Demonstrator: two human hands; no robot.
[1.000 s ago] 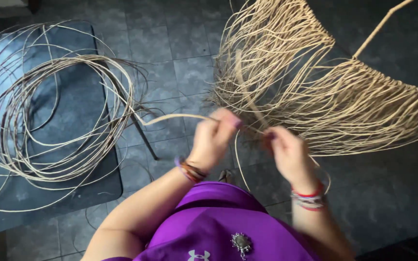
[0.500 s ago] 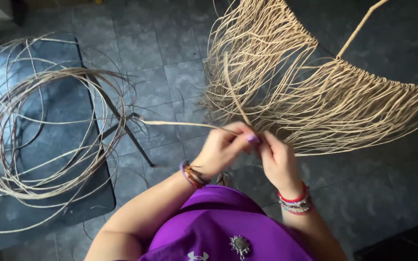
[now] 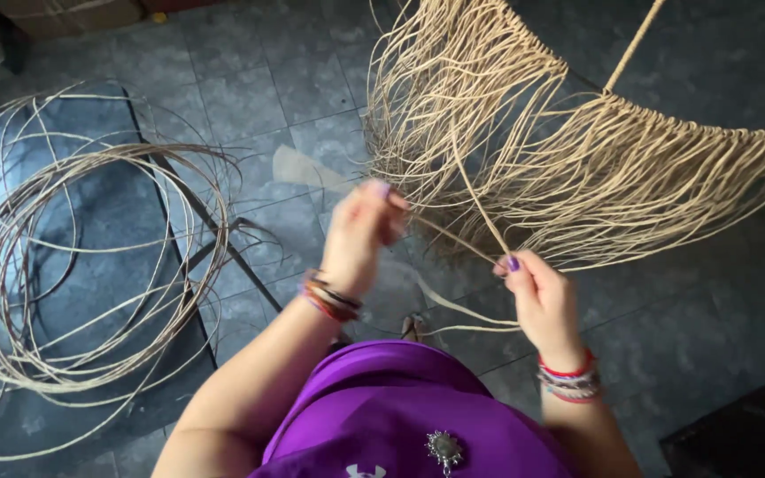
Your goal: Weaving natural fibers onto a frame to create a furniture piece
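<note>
Strand (image 3: 475, 208) runs taut from the weave (image 3: 577, 150); I see my right hand (image 3: 537, 296) pinching it below, left hand (image 3: 360, 230) blurred, grip unclear; pulling harder could snap it.

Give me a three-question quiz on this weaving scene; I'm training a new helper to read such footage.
1. True or false: the right hand pinches a cane strand.
2. Where does the coil of loose cane lie: A, on the person's left; B, on their right?
3. What do both wrists wear?

Key:
1. True.
2. A.
3. Bangles; those at the left hand are dark and reddish.
</note>
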